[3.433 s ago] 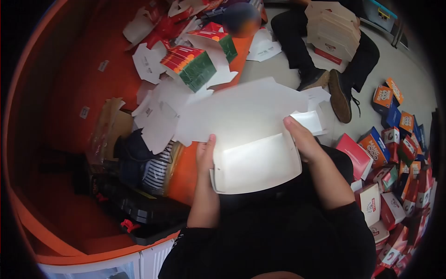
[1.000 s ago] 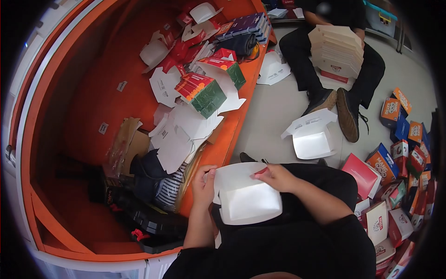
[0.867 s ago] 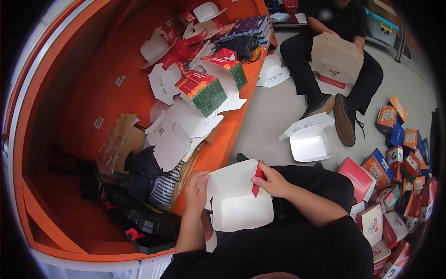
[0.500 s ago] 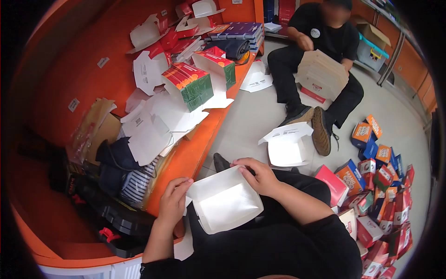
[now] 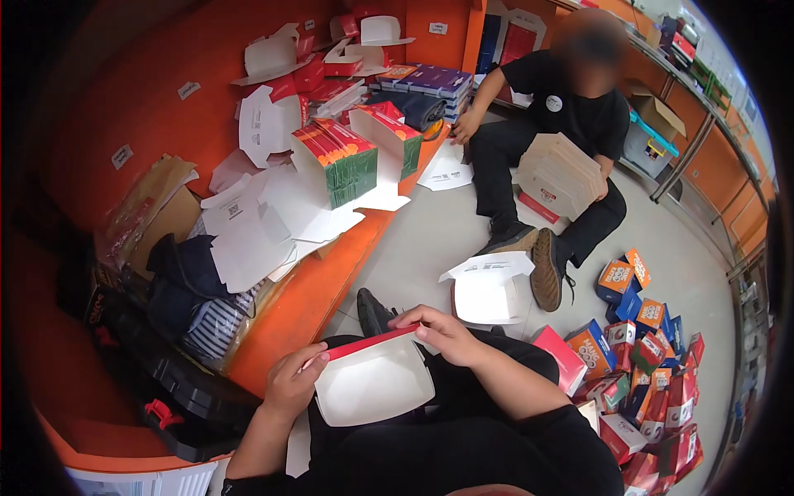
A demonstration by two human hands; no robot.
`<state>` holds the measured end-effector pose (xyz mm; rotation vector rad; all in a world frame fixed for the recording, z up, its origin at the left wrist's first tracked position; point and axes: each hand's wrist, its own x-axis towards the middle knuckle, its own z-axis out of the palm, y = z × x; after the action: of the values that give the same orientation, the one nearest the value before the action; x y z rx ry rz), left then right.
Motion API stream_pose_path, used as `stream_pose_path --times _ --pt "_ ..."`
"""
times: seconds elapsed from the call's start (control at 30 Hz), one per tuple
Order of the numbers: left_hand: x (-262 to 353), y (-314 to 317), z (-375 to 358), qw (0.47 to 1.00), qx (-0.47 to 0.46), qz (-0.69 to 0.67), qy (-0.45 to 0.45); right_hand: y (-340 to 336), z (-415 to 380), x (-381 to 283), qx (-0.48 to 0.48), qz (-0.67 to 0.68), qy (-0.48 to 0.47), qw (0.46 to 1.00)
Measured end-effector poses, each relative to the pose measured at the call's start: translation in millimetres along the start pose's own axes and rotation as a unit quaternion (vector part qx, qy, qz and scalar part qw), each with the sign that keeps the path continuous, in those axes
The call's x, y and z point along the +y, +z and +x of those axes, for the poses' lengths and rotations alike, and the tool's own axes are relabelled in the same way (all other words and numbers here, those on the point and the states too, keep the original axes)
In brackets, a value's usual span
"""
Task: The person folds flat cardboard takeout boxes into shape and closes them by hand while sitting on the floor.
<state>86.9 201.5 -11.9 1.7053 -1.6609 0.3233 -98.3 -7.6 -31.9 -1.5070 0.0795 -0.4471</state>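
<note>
An open carton (image 5: pixel 376 383), white inside with a red strip along its far edge, lies over my lap. At its far left corner my left hand (image 5: pixel 291 376) pinches the wall. My right hand (image 5: pixel 438 333) holds the far right corner, thumb inside and fingers over the red edge. Beyond my hands, another open white box (image 5: pixel 486 299) with its flap raised sits on the floor.
An orange shelf (image 5: pixel 351 256) at the left bears flat white cartons (image 5: pixel 248 248) and red-green boxes (image 5: pixel 335 161). Folded boxes (image 5: pixel 653 355) are heaped at the right. Across from me a person (image 5: pixel 571 99) sits holding stacked cardboard (image 5: pixel 558 178).
The far wall of my carton has folded inward, showing its red outside. The other person's hand has moved from the cardboard stack toward the white sheet by the shelf. My view has shifted.
</note>
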Motion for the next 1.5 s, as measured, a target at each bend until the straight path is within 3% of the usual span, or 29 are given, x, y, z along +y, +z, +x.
stream_pose_path --times 0.1,0.2,0.4,0.53,0.73,0.87,1.03,1.17,1.4,1.5 --pt "-1 -3 0 0.999 0.024 0.006 0.026 3 -1 -6 -0.042 -0.105 0.131 0.985" --pt "-3 -4 -3 0.999 0.014 0.005 0.038 4 0 -7 -0.053 -0.124 0.127 0.983" --pt "4 -12 0 0.973 0.000 -0.213 -0.087 15 -4 1 0.019 -0.141 0.100 0.985" --pt "3 -20 1 0.970 -0.070 -0.150 -0.178 11 -4 8 0.012 -0.197 0.033 0.980" --pt "3 -16 1 0.995 -0.033 -0.036 -0.085 5 2 -5 -0.044 -0.239 0.006 0.970" --pt "8 -13 4 0.997 -0.039 0.004 -0.061 15 11 -24 -0.091 -0.425 -0.111 0.894" --pt "19 -13 17 0.997 -0.078 0.007 -0.015 40 20 -29 -0.124 -0.513 -0.103 0.843" --pt "24 -7 17 0.997 -0.080 0.005 -0.011 55 24 -27 -0.157 -0.514 -0.087 0.839" --pt "10 -20 15 0.996 -0.086 0.003 -0.005 53 30 -27 -0.124 -0.490 -0.164 0.847" --pt "5 -22 12 0.997 -0.067 -0.021 -0.032 32 29 -30 -0.168 -0.488 -0.096 0.851"
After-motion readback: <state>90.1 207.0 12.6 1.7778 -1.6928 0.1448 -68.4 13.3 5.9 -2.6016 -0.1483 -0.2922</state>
